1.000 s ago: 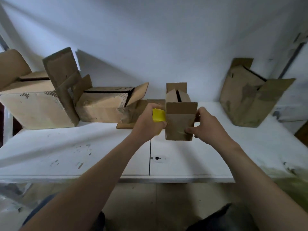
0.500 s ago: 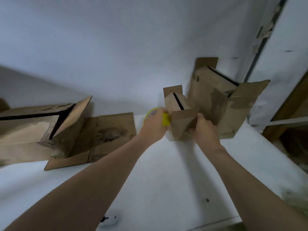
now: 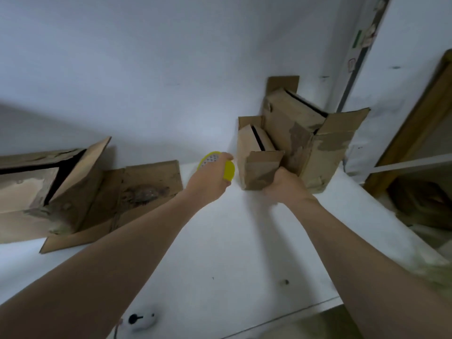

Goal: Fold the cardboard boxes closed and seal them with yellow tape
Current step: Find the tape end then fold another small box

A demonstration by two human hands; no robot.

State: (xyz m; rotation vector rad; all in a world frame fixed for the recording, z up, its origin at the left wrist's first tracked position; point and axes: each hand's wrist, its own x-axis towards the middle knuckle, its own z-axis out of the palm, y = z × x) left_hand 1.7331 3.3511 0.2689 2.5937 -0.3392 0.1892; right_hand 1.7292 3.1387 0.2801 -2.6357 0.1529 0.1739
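Where the small box (image 3: 254, 165) stands: upright at the back of the white table (image 3: 232, 241), right up against the larger box (image 3: 318, 143) on its right. I see one flap sticking up at the rear, another folded down over the front, and a dark slit across the top.
Right hand (image 3: 286, 184): holds the small box at its lower right front corner with the fingers curled onto the cardboard. Blur hides the fingertips from me.
Left hand (image 3: 208, 182): wrapped round the yellow tape roll (image 3: 229, 170), fingers closed on it, just left of the small box.
Larger box: leaning back against the wall (image 3: 171, 69), flaps open, surface patchy and torn.
Far left: a big box (image 3: 36, 187) lying on its side with a flap ajar, and a flattened cardboard sheet (image 3: 137, 192) beside it.
Near edge: a small white object (image 3: 141, 320) that I can't identify.
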